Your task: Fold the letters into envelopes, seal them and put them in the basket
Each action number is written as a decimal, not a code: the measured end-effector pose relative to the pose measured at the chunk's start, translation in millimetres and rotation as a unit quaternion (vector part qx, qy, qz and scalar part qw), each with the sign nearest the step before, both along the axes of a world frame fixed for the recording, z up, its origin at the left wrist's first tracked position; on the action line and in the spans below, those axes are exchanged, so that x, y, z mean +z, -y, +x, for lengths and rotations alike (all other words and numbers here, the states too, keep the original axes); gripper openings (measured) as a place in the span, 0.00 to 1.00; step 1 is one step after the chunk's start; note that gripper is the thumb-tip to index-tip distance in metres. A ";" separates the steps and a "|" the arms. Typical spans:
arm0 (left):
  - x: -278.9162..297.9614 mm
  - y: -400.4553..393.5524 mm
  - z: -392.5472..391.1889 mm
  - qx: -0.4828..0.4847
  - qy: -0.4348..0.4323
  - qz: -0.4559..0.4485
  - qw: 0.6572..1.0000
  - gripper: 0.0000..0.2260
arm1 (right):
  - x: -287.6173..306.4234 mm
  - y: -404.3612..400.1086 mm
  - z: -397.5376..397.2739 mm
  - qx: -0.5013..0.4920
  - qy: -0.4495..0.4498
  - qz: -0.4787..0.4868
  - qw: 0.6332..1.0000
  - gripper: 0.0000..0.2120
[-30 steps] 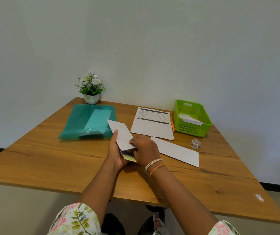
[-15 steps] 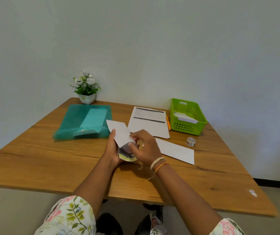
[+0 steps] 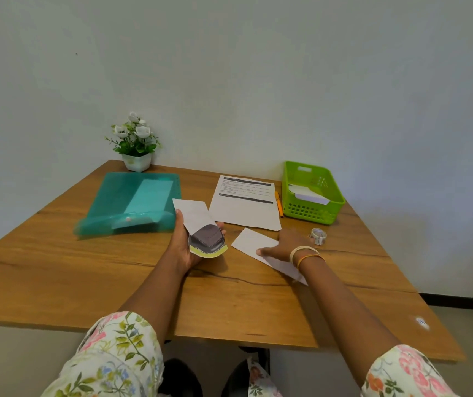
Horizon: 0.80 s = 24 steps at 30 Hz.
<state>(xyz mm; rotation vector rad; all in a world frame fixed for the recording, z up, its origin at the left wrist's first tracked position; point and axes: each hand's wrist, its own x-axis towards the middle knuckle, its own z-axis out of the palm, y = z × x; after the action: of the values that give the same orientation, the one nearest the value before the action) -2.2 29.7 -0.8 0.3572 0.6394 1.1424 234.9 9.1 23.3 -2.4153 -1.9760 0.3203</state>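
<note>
— Wooden worktop (image 3: 57, 270) against a pale wall; where's the envelope?

— Centre frame, gripped in the left hand (image 3: 185, 247), its mouth (image 3: 207, 239) gaping open toward the viewer.

— And the right hand (image 3: 282, 247)?

— A moment ago it worked at that mouth. Now it has swung right and lies flat, fingers loose, on the folded letter (image 3: 253, 242).

— Meaning?

— Probably insertion comes next. Sealing tape (image 3: 318, 235) waits nearby, and the green basket (image 3: 309, 216) at upper right already holds one envelope.
</note>
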 end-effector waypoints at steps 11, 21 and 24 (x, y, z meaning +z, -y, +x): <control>3.8 6.4 2.3 0.011 0.055 -0.007 0.998 0.28 | 11.7 14.8 -35.7 0.044 -0.186 0.029 0.981 0.22; -3.2 11.3 -1.3 0.025 0.089 -0.003 0.996 0.29 | 48.7 52.6 -24.6 0.041 -0.567 -0.112 0.815 0.03; -0.5 11.8 -0.7 0.009 0.078 -0.003 0.997 0.29 | 49.7 65.7 -29.1 0.114 -0.593 -0.210 0.769 0.03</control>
<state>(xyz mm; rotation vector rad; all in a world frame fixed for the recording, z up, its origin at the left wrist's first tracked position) -2.9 17.9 -1.3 0.2555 0.5100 1.1727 205.9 -56.6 73.0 -1.2850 -1.5336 1.8649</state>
